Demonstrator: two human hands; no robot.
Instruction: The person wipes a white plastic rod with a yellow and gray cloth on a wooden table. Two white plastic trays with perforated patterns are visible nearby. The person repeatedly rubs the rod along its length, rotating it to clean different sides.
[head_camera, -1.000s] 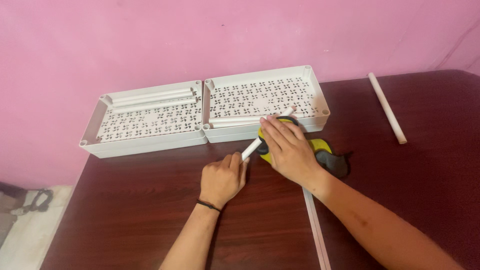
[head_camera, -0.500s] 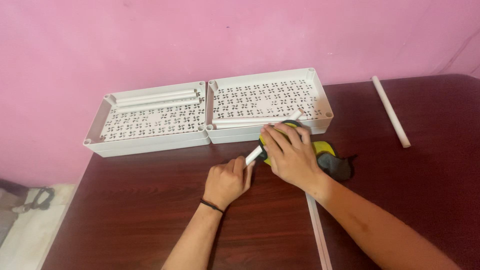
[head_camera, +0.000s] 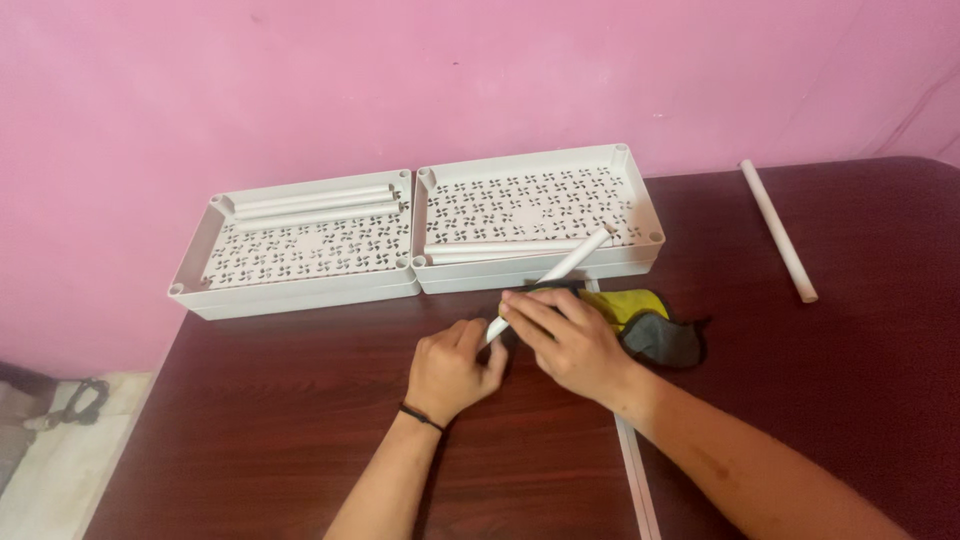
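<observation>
The left hand (head_camera: 452, 368) is curled into a loose fist on the dark wood worktop (head_camera: 250, 440), its fingers folded around the lower end of a thin white tube (head_camera: 552, 278). The tube slants up and to the right, and its far tip lies over the front rim of the right tray (head_camera: 640, 205). The right hand (head_camera: 570, 340) lies flatter, fingers narrowly spread and pressed over the tube's lower part just beside the left hand's knuckles; it also covers the near edge of a yellow and grey tape measure (head_camera: 648, 322), which sits right against the tray's front wall. Whether the right hand grips the tube or only steadies it cannot be told. 2 white perforated trays stand side by side, touching, at the back of the worktop against the pink wall (head_camera: 450, 80); the left tray (head_camera: 200, 262) holds 2 or 3 white tubes along its far side, the right tray 1 along its front. A white strip (head_camera: 636, 480) runs from under the right wrist toward the near edge. A longer white pipe (head_camera: 777, 230) lies well apart on the right, with bare worktop around it. The worktop's left edge drops to a pale floor (head_camera: 60, 470).
</observation>
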